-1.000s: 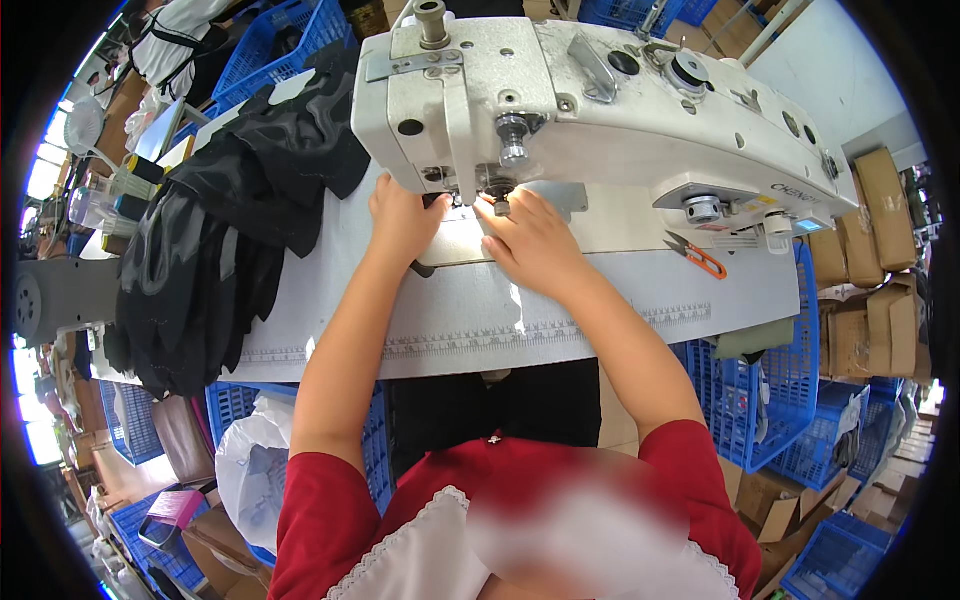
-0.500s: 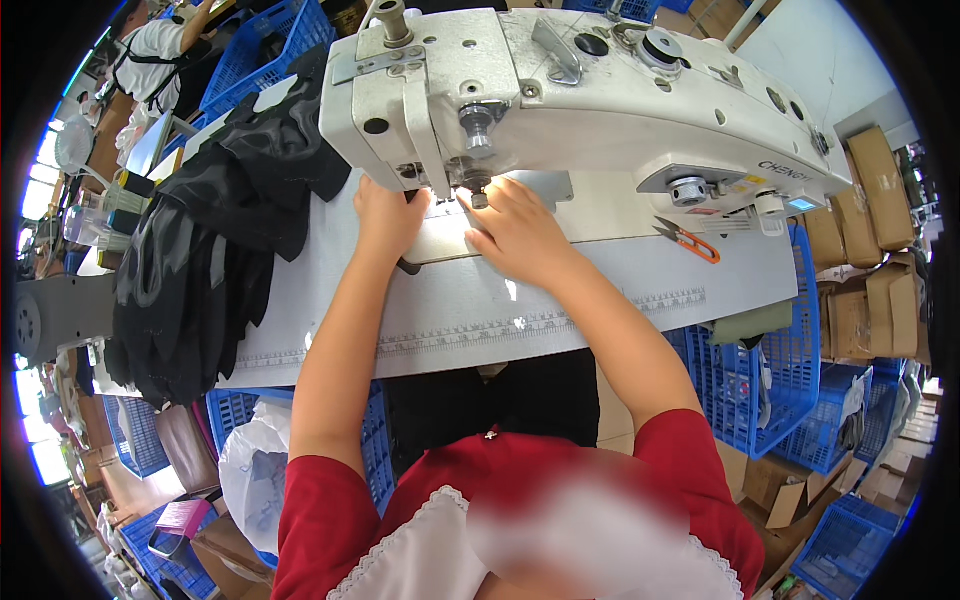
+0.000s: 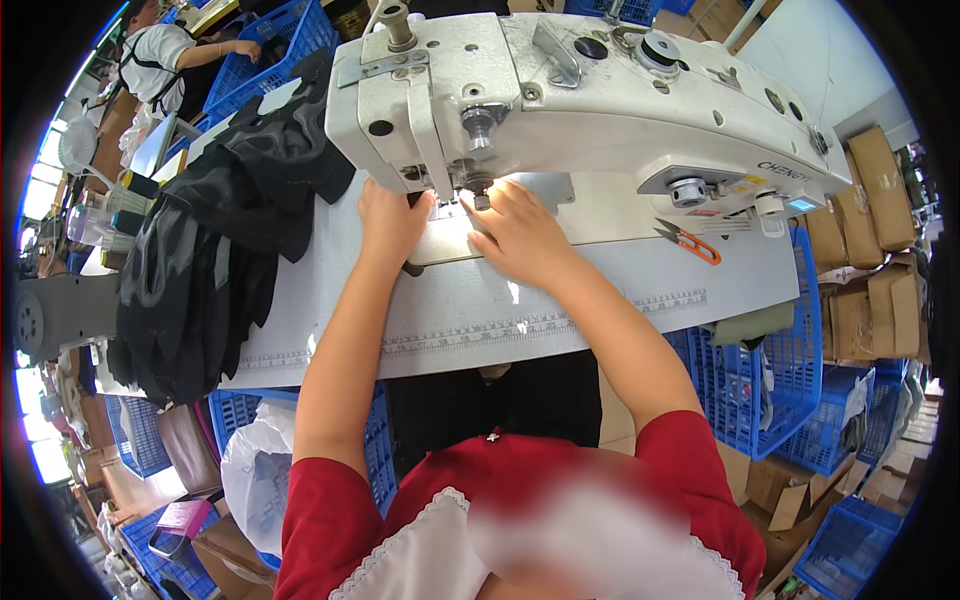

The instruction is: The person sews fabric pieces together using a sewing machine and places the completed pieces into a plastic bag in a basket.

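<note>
Both of my hands are at the needle area of a white sewing machine [image 3: 440,90]. My left hand [image 3: 392,228] is left of the needle, its thumb toward the presser foot and its fingers curled and partly hidden behind the machine head. A small dark patch shows by its thumb; I cannot make out what it is. On the right, my right hand [image 3: 522,235] rests on the machine bed [image 3: 600,212], fingers stretched toward the needle and thumb apart. A metal knob covers some of its fingertips. Any workpiece under the hands is hidden.
Black fabric pieces [image 3: 215,225] are heaped at the table's left. Orange-handled thread snips [image 3: 690,243] lie right of my right hand. A printed ruler [image 3: 500,332] runs along the front edge. Blue crates [image 3: 755,370] stand at right; a person [image 3: 165,55] works at the far left.
My hands stay at the needle with hardly any shift. The person at the far left now stretches an arm toward a blue crate. The whole view has shifted slightly.
</note>
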Available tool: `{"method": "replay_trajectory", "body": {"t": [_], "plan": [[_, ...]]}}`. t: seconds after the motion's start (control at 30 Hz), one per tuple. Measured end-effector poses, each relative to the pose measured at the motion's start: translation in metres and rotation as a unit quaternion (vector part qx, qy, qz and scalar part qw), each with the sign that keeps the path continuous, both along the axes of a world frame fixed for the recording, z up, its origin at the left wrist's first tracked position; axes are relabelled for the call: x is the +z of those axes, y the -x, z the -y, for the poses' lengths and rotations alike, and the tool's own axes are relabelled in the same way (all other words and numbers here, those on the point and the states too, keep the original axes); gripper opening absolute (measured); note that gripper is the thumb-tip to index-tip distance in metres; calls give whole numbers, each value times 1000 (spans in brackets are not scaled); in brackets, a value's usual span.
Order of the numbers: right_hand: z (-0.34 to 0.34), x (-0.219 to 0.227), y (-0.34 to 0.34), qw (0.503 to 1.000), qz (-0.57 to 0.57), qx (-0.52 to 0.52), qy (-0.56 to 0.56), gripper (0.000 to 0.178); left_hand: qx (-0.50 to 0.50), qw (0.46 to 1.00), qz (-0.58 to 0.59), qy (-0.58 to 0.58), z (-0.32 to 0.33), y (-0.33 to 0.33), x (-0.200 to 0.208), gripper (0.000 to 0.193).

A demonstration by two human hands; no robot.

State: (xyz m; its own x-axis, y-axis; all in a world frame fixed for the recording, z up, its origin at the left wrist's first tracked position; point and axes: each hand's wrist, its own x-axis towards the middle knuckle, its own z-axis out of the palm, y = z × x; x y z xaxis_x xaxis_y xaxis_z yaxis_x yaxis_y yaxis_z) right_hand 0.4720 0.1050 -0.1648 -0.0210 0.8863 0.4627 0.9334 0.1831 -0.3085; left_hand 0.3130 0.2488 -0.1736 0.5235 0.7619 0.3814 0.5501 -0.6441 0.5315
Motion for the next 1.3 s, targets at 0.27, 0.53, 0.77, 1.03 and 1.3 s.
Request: {"method": "replay_trajectory", "body": {"t": [0.27, 0.53, 0.77, 1.03, 1.3], "plan": [[1, -1, 0, 1000, 12, -7, 2, 40, -9, 945, 246, 213, -7, -4, 14, 20], [-1, 3, -3, 1000, 12, 5, -1, 42, -95, 986, -28, -132, -54, 5, 18, 34], [1, 9, -2, 999, -39, 28, 2, 34, 4, 991, 128, -38, -111, -21, 53, 32], [-29, 47, -50, 963, -81, -109, 232, 38, -218, 832, 429, 276, -135, -34, 162, 22], [-64, 32, -88, 979, -112, -166, 26, 50, -228, 807, 393, 377, -103, -36, 198, 33]]}}
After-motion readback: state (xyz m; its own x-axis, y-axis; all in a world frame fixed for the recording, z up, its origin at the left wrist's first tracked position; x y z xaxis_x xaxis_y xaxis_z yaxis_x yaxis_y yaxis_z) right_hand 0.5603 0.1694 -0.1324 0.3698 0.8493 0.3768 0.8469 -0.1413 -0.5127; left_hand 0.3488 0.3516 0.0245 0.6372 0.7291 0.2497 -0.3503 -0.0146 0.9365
